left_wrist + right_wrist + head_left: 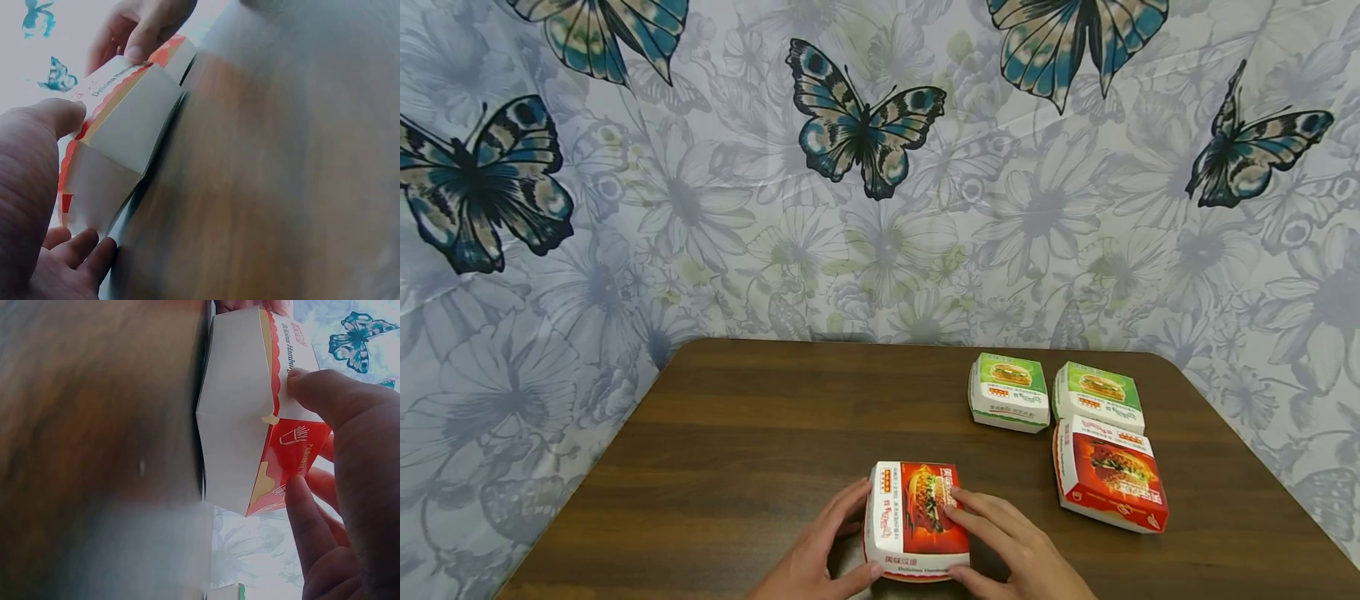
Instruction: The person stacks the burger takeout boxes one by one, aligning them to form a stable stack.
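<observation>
A red and white burger box with a burger picture on its lid sits on the table near the front, its lid down. My left hand holds it from the left, thumb at the near left corner and fingers along the side. From the right, my right hand grips it, thumb at the near right corner and fingers against the lid's edge. In the left wrist view the box's plain white lower walls show below a scalloped red rim. The right wrist view shows the lid's red side flap under my fingers.
At the right of the brown wooden table stand two green and white burger boxes side by side. Another red burger box lies just in front of the right green one. Behind hangs a butterfly-patterned cloth.
</observation>
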{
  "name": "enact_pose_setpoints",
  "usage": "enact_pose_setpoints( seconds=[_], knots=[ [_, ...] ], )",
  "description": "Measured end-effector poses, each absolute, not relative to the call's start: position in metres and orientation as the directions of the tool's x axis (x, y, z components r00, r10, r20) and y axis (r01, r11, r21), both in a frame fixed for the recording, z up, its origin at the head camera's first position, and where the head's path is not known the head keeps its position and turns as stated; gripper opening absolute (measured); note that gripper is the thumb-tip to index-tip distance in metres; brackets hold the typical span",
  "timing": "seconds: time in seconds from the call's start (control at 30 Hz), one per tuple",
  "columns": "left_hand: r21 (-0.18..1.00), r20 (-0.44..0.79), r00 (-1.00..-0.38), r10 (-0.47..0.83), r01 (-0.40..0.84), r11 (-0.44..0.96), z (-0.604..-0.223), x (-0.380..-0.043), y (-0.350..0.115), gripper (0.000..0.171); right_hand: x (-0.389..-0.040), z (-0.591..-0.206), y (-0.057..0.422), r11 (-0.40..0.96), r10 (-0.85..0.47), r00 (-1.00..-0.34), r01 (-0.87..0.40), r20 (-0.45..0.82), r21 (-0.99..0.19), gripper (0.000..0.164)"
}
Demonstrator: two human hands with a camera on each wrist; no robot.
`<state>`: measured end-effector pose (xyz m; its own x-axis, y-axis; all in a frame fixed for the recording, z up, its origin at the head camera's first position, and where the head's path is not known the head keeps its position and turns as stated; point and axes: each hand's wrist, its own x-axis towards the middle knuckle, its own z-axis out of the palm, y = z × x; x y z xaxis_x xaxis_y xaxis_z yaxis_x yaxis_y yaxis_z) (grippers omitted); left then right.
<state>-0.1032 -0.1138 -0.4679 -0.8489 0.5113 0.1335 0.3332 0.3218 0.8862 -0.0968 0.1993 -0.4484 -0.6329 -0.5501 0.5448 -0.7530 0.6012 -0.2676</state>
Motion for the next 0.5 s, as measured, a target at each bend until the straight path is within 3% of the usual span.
enact_pose_setpoints(
  seconds=[0.3,0.5],
  knots=[
    [0.891,0.056,-0.864,0.5,0.269,0.366,-0.4675,-0.1021,-0.1109,0.083,-0.097,-0.4491,0.1989,0.585,-0.555,-0.623,-0.763,0.551,-0.274,0.066],
    [0.889,0.098,-0.861,0.5,0.301,0.344,-0.4704,-0.1018,-0.1096,0.084,-0.0965,-0.4486,0.1993,0.598,-0.556,-0.644,-0.749,0.526,-0.285,0.066]
  ],
)
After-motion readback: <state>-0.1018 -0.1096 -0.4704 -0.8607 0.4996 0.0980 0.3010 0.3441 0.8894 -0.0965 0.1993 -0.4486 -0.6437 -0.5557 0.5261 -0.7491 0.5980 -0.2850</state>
